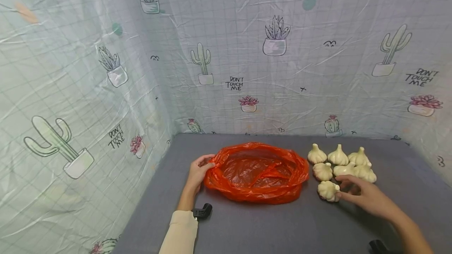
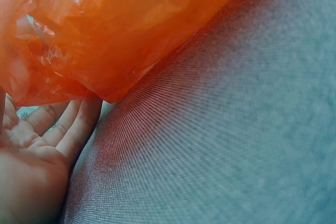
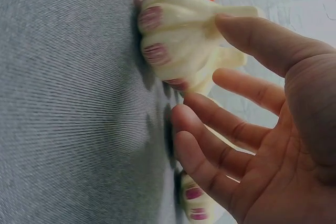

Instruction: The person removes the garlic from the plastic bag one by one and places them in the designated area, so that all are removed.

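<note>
A red plastic bag (image 1: 247, 195) lies on the grey tabletop with its mouth spread wide. At its left edge my left hand (image 1: 195, 173) pinches the rim between thumb and fingers; the left wrist view shows the fingers partly hidden behind the bag (image 2: 131, 30). On the right, my right hand (image 1: 374, 197) is at the nearest garlic bulb (image 1: 328, 190). In the right wrist view the thumb of that hand (image 3: 299, 114) lies at the stem of the garlic bulb (image 3: 178, 35), while the other fingers are spread apart and not closed round it.
Behind the nearest bulb stand several more garlic bulbs (image 1: 338, 156) in loose rows, to the right of the bag. A cactus-print sheet (image 1: 219, 58) hangs along the back and sides of the grey tabletop (image 1: 261, 226).
</note>
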Available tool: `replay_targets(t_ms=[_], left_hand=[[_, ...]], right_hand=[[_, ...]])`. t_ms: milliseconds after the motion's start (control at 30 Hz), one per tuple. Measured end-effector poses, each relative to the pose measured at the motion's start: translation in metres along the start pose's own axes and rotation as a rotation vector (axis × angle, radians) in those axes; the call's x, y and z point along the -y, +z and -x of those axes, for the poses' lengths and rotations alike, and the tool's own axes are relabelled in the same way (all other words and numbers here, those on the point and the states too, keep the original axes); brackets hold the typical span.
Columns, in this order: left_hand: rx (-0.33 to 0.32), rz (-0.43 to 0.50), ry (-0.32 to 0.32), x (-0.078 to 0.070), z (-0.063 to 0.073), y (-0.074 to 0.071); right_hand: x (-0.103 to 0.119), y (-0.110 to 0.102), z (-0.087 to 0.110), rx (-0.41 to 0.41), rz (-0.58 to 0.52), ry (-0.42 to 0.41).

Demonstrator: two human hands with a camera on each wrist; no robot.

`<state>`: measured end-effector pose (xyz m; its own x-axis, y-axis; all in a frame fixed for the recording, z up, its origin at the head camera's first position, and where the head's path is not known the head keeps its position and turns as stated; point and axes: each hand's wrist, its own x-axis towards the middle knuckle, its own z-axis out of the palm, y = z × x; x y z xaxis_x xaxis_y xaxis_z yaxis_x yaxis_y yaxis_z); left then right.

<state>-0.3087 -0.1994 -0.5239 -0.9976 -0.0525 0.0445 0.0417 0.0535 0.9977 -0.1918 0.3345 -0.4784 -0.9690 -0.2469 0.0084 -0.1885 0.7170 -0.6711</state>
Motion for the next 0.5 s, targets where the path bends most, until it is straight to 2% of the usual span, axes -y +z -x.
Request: replay_targets(t_ms=[300,500], left_hand=[[0.000,-0.019,0.024,-0.007,0.001,-0.004],[-0.019,-0.175,0.092,-0.023,0.005,-0.007]], right_hand=[[0.013,-0.010,0.000,-0.024,0.009,-0.049],[0.024,-0.022,-0.004,-0.048,0.026,-0.090]])
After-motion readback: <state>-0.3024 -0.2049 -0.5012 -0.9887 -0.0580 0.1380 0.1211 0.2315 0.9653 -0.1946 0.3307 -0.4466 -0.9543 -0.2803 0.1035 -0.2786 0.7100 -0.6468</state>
